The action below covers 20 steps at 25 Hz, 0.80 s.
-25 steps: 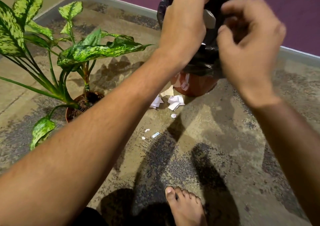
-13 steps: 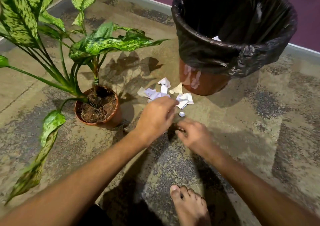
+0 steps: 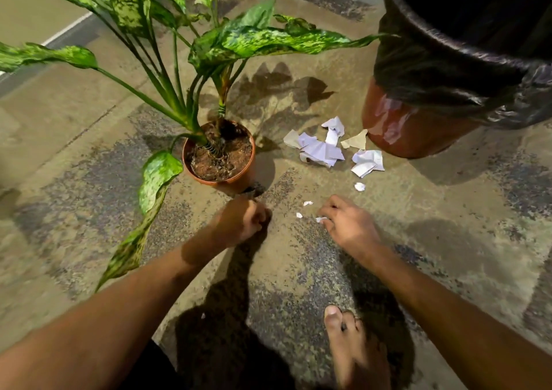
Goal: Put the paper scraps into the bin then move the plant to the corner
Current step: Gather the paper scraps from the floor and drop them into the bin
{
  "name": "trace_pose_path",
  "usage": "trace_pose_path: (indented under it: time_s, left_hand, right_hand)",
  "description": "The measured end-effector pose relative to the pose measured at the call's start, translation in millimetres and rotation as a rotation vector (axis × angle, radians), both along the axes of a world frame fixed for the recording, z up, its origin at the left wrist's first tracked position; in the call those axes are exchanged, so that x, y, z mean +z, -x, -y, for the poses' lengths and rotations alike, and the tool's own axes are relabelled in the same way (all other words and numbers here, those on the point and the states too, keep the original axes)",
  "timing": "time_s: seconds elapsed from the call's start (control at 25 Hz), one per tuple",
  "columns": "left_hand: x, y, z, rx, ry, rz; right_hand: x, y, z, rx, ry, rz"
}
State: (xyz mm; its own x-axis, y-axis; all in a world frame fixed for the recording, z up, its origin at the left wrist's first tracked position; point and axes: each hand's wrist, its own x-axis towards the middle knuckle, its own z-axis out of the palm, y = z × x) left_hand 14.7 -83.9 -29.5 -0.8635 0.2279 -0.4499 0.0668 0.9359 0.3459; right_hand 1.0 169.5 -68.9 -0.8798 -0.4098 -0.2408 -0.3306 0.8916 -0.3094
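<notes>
Right hand (image 3: 348, 228): fingers (image 3: 324, 220) curled low on the mottled floor (image 3: 448, 210), pinching a tiny white paper scrap (image 3: 319, 219).
Left hand (image 3: 242, 222): curled in a fist just before the potted plant (image 3: 219, 156); contents cannot be told.
Crumpled white paper pile (image 3: 325, 149): beyond both hands, between plant and black-lined bin (image 3: 418, 90).

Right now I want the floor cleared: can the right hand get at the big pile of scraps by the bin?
Probably yes: the right hand sits just short of the big pile, with only tiny bits between.
</notes>
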Motion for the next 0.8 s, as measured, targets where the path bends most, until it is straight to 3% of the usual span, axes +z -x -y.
trace_pose_path:
  time_s: [0.2, 0.32, 0.52, 0.64, 0.72, 0.8]
  left_hand:
    - [2, -26, 32, -0.020, 0.158, 0.135]
    - [4, -47, 49, 0.150, 0.207, 0.306]
    - [12, -84, 70, 0.505, 0.118, 0.632]
    - [10, -101, 60, 0.576, 0.182, 0.797]
    - [6, -110, 50, 0.603, 0.198, 0.828]
    - [3, -118, 42, 0.647, 0.215, 0.720]
  right_hand:
    - [7, 0, 7, 0.089, 0.000, -0.050]
    - [16, -4, 22, 0.122, 0.093, -0.036]
    - [23, -19, 61, 0.147, 0.254, 0.065]
    - [20, -22, 72, 0.201, 0.246, 0.088]
    - [19, -22, 72, 0.193, 0.235, 0.071]
    - [18, -19, 66, 0.181, 0.215, 0.037]
